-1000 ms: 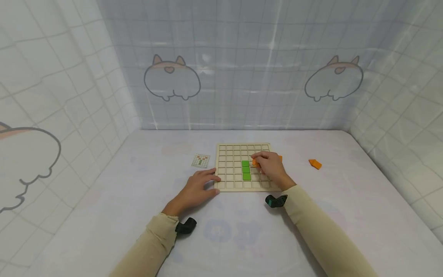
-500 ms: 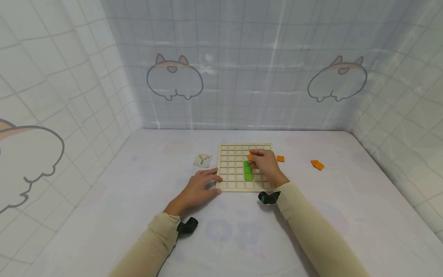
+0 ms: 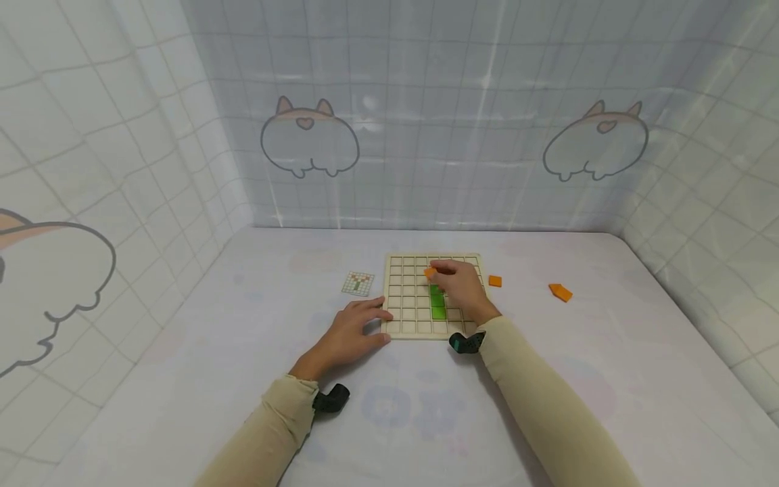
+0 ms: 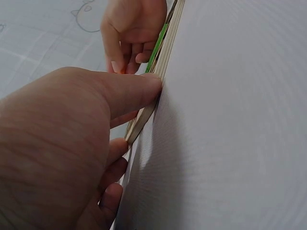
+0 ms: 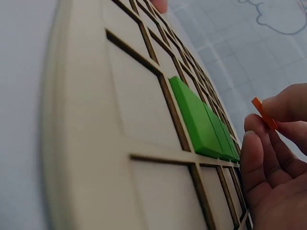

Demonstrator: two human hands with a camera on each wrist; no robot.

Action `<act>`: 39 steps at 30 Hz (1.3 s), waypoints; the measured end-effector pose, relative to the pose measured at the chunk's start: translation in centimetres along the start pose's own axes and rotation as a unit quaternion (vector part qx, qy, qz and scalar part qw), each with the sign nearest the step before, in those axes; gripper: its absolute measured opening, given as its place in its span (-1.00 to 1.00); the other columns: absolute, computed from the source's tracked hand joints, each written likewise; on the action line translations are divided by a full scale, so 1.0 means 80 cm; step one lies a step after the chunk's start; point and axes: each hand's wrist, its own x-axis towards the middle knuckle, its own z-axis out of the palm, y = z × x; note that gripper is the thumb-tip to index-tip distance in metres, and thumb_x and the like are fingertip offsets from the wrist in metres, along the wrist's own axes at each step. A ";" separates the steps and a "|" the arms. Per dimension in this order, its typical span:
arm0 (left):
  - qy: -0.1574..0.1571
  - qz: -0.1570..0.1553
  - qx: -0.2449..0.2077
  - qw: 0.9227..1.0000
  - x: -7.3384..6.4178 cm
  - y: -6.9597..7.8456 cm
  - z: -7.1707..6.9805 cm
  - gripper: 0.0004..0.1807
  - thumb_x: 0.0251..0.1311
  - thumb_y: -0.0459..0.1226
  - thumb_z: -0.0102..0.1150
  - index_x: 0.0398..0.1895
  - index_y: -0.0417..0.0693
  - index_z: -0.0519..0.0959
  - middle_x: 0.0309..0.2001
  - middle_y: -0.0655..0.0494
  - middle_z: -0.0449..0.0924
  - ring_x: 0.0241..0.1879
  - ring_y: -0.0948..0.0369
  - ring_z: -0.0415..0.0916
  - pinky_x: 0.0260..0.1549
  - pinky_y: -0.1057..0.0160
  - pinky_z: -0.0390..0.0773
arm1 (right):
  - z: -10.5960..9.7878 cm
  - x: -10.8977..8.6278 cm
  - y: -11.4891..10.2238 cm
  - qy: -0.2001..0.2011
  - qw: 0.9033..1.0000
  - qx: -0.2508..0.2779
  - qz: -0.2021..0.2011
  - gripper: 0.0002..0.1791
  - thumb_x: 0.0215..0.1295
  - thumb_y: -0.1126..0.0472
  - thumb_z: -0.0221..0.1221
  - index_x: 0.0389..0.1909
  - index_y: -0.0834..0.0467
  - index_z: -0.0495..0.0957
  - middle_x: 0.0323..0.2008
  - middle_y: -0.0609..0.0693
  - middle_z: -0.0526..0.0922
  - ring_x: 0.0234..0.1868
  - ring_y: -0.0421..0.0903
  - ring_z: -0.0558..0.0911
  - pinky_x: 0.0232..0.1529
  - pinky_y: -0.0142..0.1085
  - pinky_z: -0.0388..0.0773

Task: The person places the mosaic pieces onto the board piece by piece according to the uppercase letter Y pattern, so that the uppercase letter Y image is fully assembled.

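Note:
A wooden grid board [image 3: 403,306] lies on the table. A column of green tiles [image 3: 438,311] sits in its cells, and the right wrist view shows these green tiles [image 5: 194,122] close up. Thumb and fingers of my right hand [image 3: 460,287] pinch a small orange tile [image 3: 429,272] over the board, just beyond the far end of the green column. In the right wrist view the orange tile [image 5: 264,113] is tilted, held above the grid. My left hand [image 3: 347,336] rests with spread fingers on the board's left edge, its thumb at the near left corner.
One orange tile [image 3: 495,281] lies just right of the board. Farther right are a few more orange tiles [image 3: 560,292], overlapping. A small pattern card [image 3: 358,283] with a coloured grid lies left of the board. Grid-patterned cloth walls enclose the table's back and sides.
My right hand has moved left across the board with the orange tile, from right of the green column to over its far end. The left hand stays at the board's edge.

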 end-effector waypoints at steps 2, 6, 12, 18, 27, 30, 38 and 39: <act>-0.002 -0.003 0.001 1.000 0.000 0.001 -0.001 -0.59 0.26 -0.05 0.33 0.17 0.18 0.62 0.50 0.12 0.23 0.44 -0.08 0.15 0.25 -0.30 0.17 | 0.000 0.003 0.001 0.002 1.000 -0.001 -0.001 -0.52 0.44 0.18 0.18 0.33 0.18 0.49 0.20 0.07 0.57 0.01 0.02 0.64 0.04 -0.13 0.57; -0.003 -0.012 -0.002 1.000 0.000 0.003 -0.001 -0.58 0.25 -0.05 0.34 0.17 0.17 0.62 0.50 0.14 0.23 0.44 -0.06 0.14 0.27 -0.28 0.16 | 0.001 0.012 0.005 0.002 1.000 -0.009 -0.015 -0.52 0.43 0.20 0.16 0.33 0.19 0.49 0.21 0.07 0.57 0.06 0.01 0.61 0.05 -0.12 0.56; -0.007 -0.012 -0.002 1.000 -0.001 0.004 0.000 -0.58 0.25 -0.07 0.34 0.17 0.16 0.62 0.50 0.14 0.23 0.45 -0.06 0.13 0.27 -0.29 0.15 | 0.007 0.023 0.014 0.020 0.997 -0.078 -0.016 -0.59 0.40 0.22 0.21 0.24 0.19 0.57 0.13 0.08 0.62 0.12 0.02 0.57 0.10 -0.10 0.52; -0.002 -0.014 -0.001 1.000 0.000 0.005 -0.002 -0.58 0.25 -0.06 0.34 0.18 0.15 0.62 0.50 0.14 0.23 0.45 -0.06 0.13 0.28 -0.30 0.13 | 0.012 0.025 0.013 0.027 0.990 -0.133 -0.030 -0.64 0.40 0.22 0.22 0.18 0.16 0.62 0.06 0.06 0.65 0.07 0.02 0.59 0.08 -0.09 0.52; -0.002 -0.006 0.000 1.000 0.001 0.002 0.000 -0.59 0.25 -0.08 0.35 0.16 0.17 0.63 0.49 0.12 0.24 0.43 -0.08 0.15 0.27 -0.30 0.15 | 0.016 0.022 0.011 0.015 0.985 -0.166 -0.040 -0.64 0.38 0.24 0.22 0.16 0.19 0.63 0.02 0.08 0.68 0.05 0.03 0.61 0.08 -0.09 0.52; -0.001 -0.007 0.000 1.000 0.001 0.003 -0.001 -0.60 0.24 -0.08 0.35 0.15 0.16 0.63 0.49 0.10 0.25 0.43 -0.09 0.16 0.26 -0.31 0.16 | 0.016 0.022 0.010 0.010 0.985 -0.168 -0.031 -0.64 0.38 0.22 0.22 0.16 0.18 0.63 0.04 0.07 0.67 0.06 0.02 0.60 0.10 -0.09 0.51; -0.004 -0.002 0.003 1.000 0.001 0.003 -0.002 -0.60 0.26 -0.06 0.34 0.16 0.16 0.62 0.49 0.09 0.24 0.43 -0.09 0.15 0.25 -0.31 0.17 | 0.016 0.022 0.004 -0.002 0.984 -0.179 -0.017 -0.65 0.39 0.22 0.23 0.15 0.18 0.63 0.07 0.08 0.65 0.08 0.04 0.59 0.11 -0.07 0.51; -0.003 -0.001 0.002 1.000 0.001 0.002 -0.002 -0.60 0.26 -0.06 0.34 0.16 0.16 0.62 0.49 0.09 0.25 0.43 -0.10 0.16 0.25 -0.31 0.17 | 0.016 0.022 0.004 -0.003 0.983 -0.184 -0.017 -0.66 0.39 0.22 0.23 0.15 0.17 0.63 0.07 0.09 0.64 0.08 0.03 0.59 0.11 -0.08 0.51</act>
